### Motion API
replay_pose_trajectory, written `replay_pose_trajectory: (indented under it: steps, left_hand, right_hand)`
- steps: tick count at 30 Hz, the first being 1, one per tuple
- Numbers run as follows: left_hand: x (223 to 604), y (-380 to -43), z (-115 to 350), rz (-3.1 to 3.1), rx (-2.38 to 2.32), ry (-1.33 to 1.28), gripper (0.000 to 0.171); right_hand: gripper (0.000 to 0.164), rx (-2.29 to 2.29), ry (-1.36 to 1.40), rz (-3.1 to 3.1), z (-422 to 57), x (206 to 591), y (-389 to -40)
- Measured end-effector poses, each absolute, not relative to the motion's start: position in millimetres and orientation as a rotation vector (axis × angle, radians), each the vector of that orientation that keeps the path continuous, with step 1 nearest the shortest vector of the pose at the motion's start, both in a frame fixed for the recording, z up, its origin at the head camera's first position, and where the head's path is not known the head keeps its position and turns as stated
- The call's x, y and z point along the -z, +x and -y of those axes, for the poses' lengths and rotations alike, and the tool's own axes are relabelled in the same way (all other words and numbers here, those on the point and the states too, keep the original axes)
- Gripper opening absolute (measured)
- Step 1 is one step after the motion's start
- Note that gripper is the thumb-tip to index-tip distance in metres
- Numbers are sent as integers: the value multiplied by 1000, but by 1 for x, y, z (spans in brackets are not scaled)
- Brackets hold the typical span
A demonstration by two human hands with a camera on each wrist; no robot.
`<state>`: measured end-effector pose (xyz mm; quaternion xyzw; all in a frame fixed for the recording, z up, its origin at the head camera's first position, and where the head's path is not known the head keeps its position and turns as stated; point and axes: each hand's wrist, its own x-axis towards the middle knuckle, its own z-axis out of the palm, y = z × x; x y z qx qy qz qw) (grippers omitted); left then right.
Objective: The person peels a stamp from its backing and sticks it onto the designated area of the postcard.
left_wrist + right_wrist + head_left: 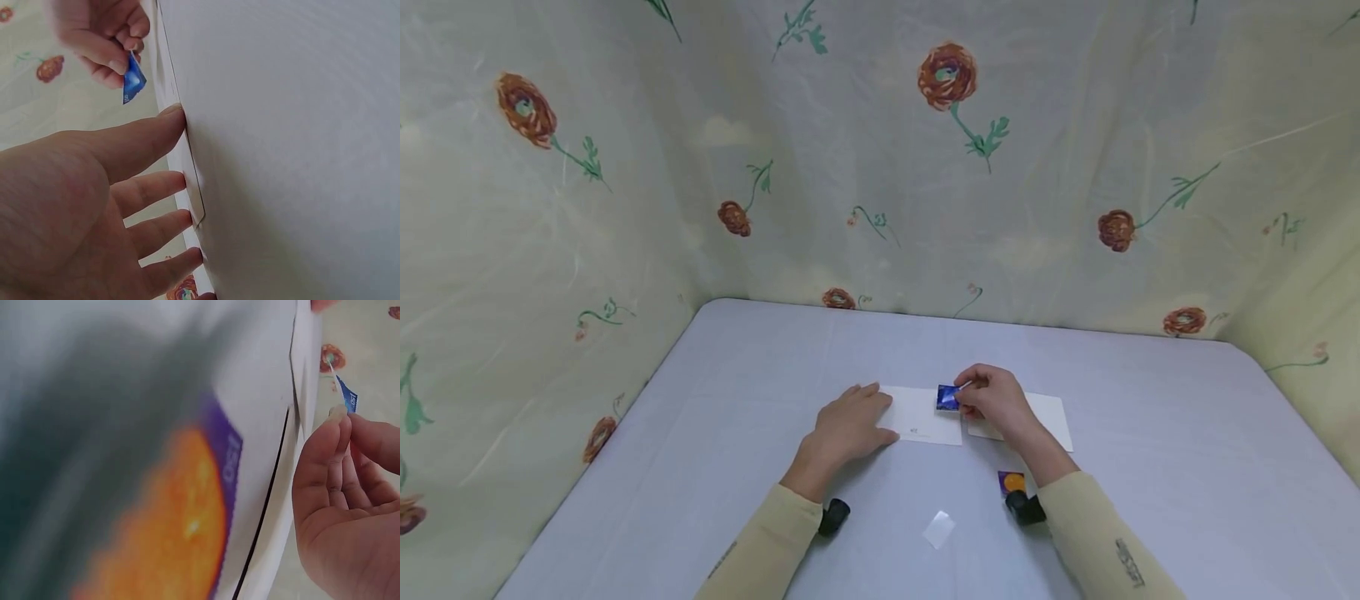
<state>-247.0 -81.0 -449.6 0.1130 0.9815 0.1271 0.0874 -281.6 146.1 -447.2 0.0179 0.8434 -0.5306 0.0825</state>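
Note:
A small blue stamp (947,397) is pinched between the thumb and fingertips of my right hand (996,402). It is held over the right end of a white envelope (917,425) in the head view. My left hand (847,422) rests on that envelope's left end with fingers spread. In the left wrist view, its fingertips (181,180) touch the envelope's edge, and the blue stamp (134,81) is tilted. A second white envelope (1051,417) lies to the right, partly under my right hand. The right wrist view shows the stamp's printed number.
An orange-and-purple stamp (1011,482) lies on the white-covered table (760,375) beside the right wrist's black camera (1026,508). Nearer the front is a small translucent slip (938,529). A flowered curtain (865,150) hangs behind and along the sides.

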Motion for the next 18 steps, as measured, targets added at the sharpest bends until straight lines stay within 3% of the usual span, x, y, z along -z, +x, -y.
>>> replay_pose_trajectory:
  steps: [18]
  left_hand:
    - [448,-246,83,-2928,-412,333,59]
  right_hand:
    - [17,1450,22,-2549,-147,447,-291]
